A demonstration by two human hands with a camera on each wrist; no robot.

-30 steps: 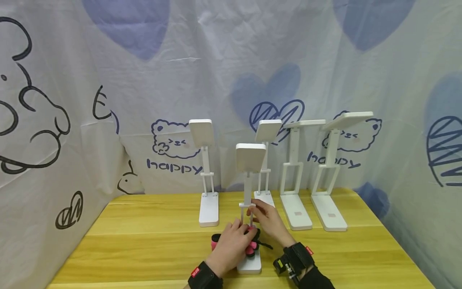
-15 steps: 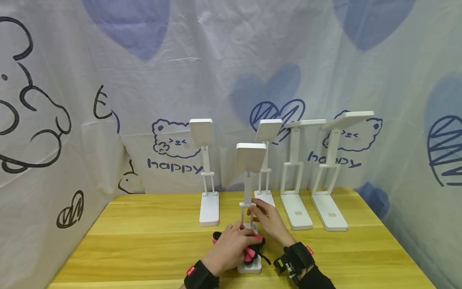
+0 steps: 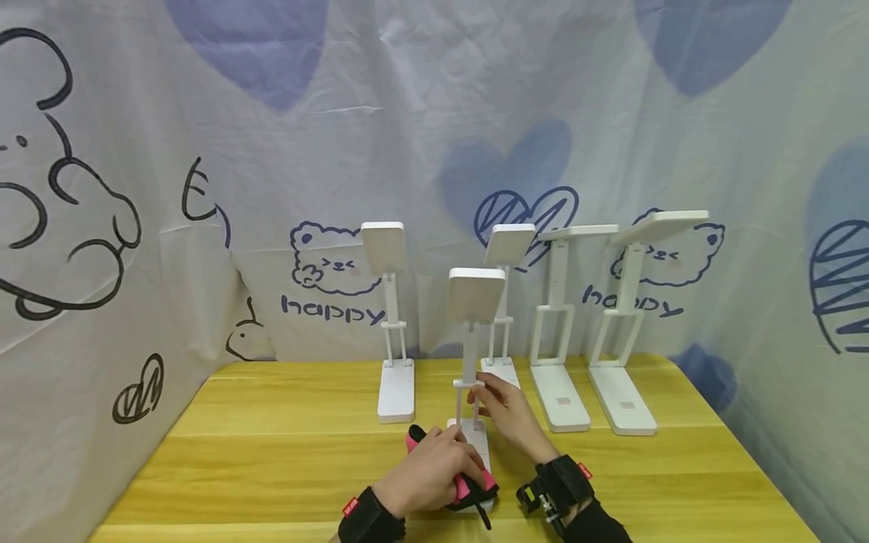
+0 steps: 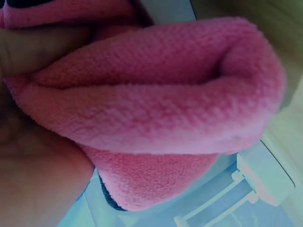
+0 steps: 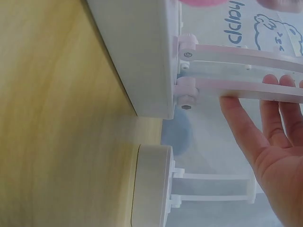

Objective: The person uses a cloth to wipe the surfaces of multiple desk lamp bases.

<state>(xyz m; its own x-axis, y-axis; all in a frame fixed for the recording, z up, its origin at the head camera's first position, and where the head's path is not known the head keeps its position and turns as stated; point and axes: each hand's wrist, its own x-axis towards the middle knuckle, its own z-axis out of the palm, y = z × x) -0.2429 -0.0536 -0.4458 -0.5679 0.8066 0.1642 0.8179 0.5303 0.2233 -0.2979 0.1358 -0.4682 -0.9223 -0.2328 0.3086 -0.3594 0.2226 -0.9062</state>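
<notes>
A white desk lamp with a rectangular head stands upright at the middle front of the table. My left hand grips a folded pink cloth with black edging and lays it over the front of the lamp's base. A black loop dangles from the cloth's corner. Thumb and fingers of my right hand pinch one of the lamp's lower arm bars. In the right wrist view the fingers pass behind that bar while the thumb presses its near side.
Behind stand several more white lamps: one at left, one partly hidden behind the held lamp, and two at right. A printed curtain hangs round the wooden table.
My left hand has slid the cloth down the lamp's base toward me, uncovering the base's rear part. My right hand keeps its grip on the lamp.
</notes>
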